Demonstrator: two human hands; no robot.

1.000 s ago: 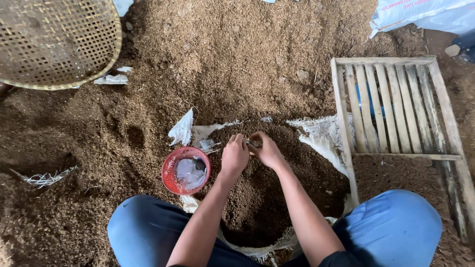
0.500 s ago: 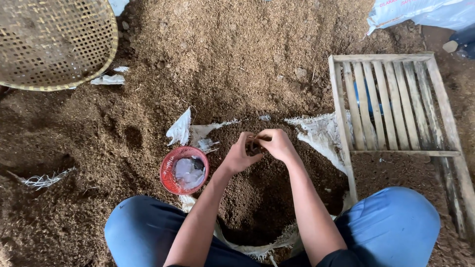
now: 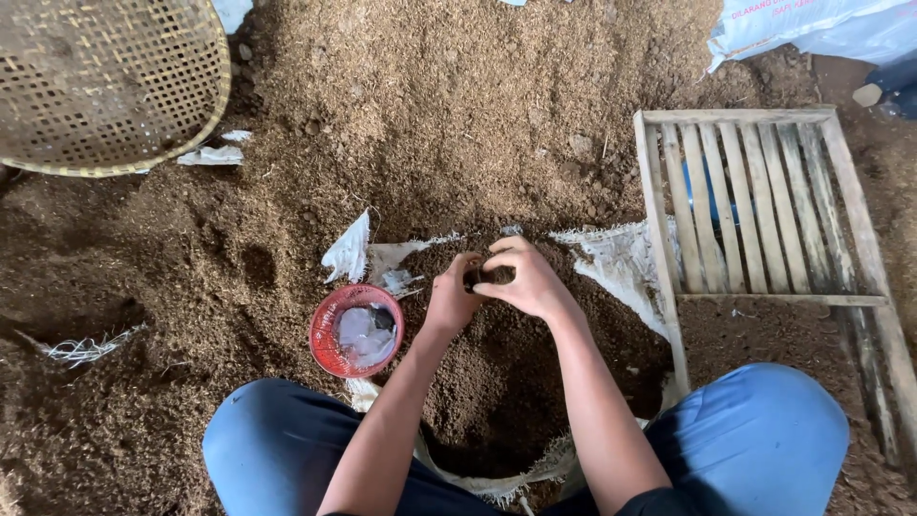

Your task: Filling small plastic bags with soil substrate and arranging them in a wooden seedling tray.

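Your left hand (image 3: 451, 304) and right hand (image 3: 528, 282) meet above the open sack of brown soil (image 3: 497, 382), fingers curled tight around a small dark lump (image 3: 475, 277), mostly hidden.

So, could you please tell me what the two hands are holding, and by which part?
The left hand and right hand pinch a small dark object between their fingertips; what it is, and by which part, cannot be told.
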